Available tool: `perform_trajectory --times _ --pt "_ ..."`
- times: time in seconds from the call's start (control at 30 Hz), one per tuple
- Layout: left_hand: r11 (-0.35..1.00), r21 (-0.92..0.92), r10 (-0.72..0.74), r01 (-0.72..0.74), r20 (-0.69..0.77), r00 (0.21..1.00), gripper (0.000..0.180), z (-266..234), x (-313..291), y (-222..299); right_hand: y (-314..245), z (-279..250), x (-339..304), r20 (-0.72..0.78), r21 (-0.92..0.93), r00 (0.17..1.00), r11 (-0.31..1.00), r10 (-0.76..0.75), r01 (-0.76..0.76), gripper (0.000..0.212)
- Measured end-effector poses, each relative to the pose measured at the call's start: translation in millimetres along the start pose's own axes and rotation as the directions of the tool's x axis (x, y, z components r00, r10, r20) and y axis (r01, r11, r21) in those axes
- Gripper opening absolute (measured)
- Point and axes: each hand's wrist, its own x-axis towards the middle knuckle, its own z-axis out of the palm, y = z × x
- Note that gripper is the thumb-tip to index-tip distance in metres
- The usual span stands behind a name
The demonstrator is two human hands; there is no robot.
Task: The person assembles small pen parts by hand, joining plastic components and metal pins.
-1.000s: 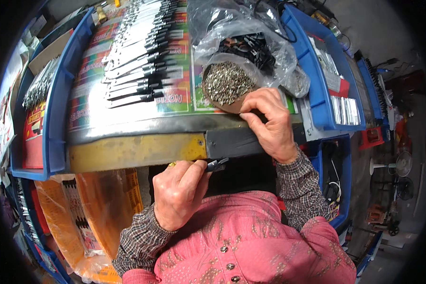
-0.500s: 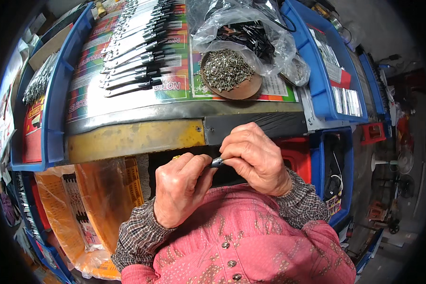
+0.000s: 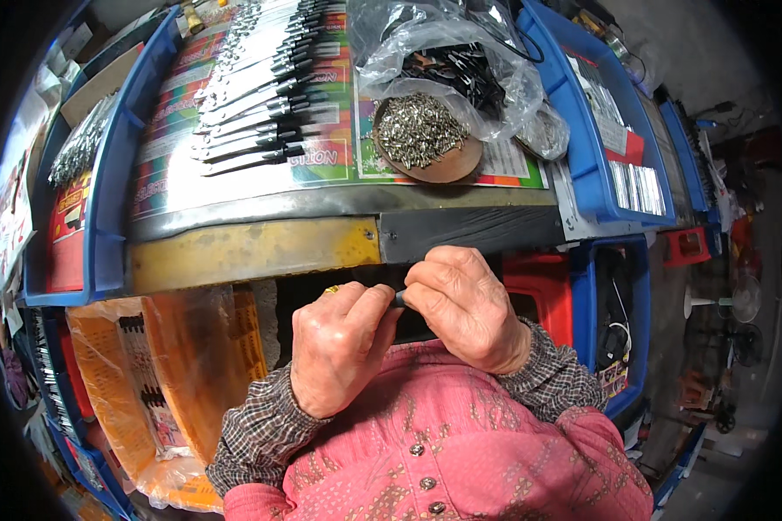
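The workbench [image 3: 261,208] carries a brown dish [image 3: 460,165] with small metal pieces. Before the workbench's front edge, the left hand [image 3: 334,343] and the right hand [image 3: 465,308] pinch a dark piece [image 3: 399,300] between their fingertips — mostly hidden, so its shape is unclear.

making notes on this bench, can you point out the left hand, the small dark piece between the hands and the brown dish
left hand [image 3: 334,340]: head view, back of the hand
small dark piece [image 3: 399,300]: head view, its exposed bit
brown dish [image 3: 457,164]: head view, bare lower-right part
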Motion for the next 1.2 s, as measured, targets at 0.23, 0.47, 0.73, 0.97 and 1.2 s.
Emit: perform_trajectory --times 0.23,0.47,0.73,0.97,1.2 --pt "0.997 0.034 0.064 -0.063 -0.033 0.997 0.023 3.6 -2.2 -6.4 -5.3 5.8 -5.8 -0.060 0.048 0.998 0.998 0.035 -0.032 0.028" --pt "0.998 0.022 0.054 -0.054 -0.017 0.998 0.025 0.4 0.0 -6.8 -1.9 5.8 -3.4 -0.056 0.032 0.998 0.999 0.010 -0.008 0.028" --pt "0.995 0.062 0.076 -0.072 -0.061 0.995 0.025 -0.1 4.1 -11.5 4.0 12.1 -14.3 -0.010 -0.112 0.995 0.988 -0.104 0.102 0.035" --pt "0.982 0.151 0.112 -0.110 -0.004 0.994 0.022 -20.7 18.6 -13.5 16.2 4.9 -0.4 -0.132 -0.020 0.990 0.998 0.057 -0.060 0.038" --pt "0.960 0.271 0.099 -0.071 -0.088 0.991 0.022 -48.7 42.2 -51.4 36.4 0.6 2.6 -0.200 -0.113 0.976 0.988 0.081 -0.105 0.035"
